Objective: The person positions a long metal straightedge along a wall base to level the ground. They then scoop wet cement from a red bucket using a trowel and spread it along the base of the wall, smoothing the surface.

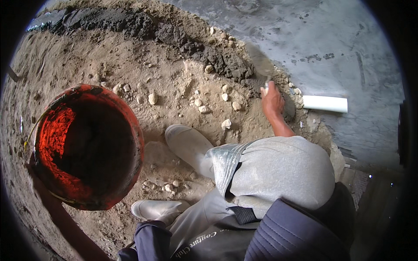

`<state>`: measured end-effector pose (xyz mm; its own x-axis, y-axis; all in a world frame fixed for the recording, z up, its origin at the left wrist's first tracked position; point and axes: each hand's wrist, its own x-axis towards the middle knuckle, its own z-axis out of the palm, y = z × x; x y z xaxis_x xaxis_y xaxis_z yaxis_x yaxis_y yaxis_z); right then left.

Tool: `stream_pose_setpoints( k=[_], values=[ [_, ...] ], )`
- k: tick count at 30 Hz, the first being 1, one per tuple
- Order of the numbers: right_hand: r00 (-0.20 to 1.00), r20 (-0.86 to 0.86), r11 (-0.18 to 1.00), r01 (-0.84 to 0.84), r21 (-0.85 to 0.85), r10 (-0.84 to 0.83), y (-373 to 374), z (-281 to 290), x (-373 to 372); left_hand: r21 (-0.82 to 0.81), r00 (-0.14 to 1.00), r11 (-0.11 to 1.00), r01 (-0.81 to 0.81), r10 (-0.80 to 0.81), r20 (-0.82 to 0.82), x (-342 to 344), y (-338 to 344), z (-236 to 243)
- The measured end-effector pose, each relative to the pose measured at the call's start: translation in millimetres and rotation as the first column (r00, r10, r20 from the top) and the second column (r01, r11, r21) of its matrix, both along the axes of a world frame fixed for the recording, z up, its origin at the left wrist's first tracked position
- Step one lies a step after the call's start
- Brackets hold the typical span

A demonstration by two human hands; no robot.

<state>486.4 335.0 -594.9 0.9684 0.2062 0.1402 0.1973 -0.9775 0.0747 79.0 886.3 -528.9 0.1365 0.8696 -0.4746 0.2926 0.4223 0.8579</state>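
Observation:
My right hand (272,98) grips the handle of a trowel (259,58), whose blade lies against the band of dark wet mortar (222,63) along the edge of a grey concrete surface (322,43). My left hand (45,187), mostly hidden behind an orange bucket (137,148) at the left, holds the bucket. The bucket's inside is smeared dark. A short white pipe (325,103) sticks out onto the concrete just right of my right hand.
Loose pale stones (203,109) lie scattered on the dirt ground (161,74). My grey boots stand on the dirt below centre, and my bent knee fills the lower right middle. A dark upright piece (13,74) shows at the far left.

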Motion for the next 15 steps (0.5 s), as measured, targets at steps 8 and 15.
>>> stream_pose_setpoints(
  k=[8, 15],
  values=[
    [0.746, -0.66, 0.818, 0.433, 0.38, -0.088, 45, 12, 8, 0.105, 0.99, 0.988, 0.109, -0.099, -0.097, -2, 11, -5],
    [0.747, -0.603, 0.826, 0.508, 0.243, -0.282, -9, -33, 9, 0.177, 0.996, 0.98, 0.091, -0.09, -0.016, -32, 42, -33]
  ],
)
